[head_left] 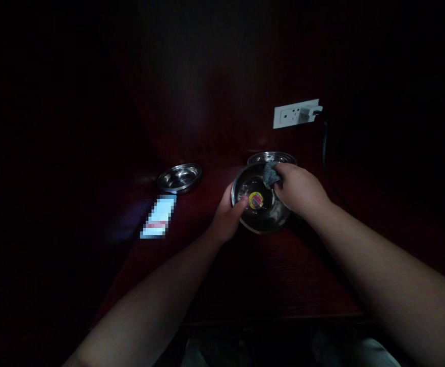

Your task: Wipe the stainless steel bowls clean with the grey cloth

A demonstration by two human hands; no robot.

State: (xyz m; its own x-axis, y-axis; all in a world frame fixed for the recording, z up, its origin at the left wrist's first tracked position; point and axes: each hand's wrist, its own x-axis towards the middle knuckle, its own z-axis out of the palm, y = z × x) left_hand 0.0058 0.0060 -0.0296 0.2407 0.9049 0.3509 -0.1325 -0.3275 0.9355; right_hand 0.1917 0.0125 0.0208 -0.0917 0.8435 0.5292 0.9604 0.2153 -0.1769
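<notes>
A shiny metal bowl is tilted toward me, with a round yellow and red sticker on its inside bottom. My left hand grips its left rim, thumb inside and fingers behind the wall. In my right hand a grey cloth is bunched up, pressed to the bowl's inner wall near the upper right rim. Behind the held bowl stand other metal bowls, seemingly stacked and partly hidden by it.
Another metal bowl sits at the left on the dark red table. Near it glows a pixelated bright screen. On the back wall is a white socket plate with a plug in it; a dark cable hangs to the right.
</notes>
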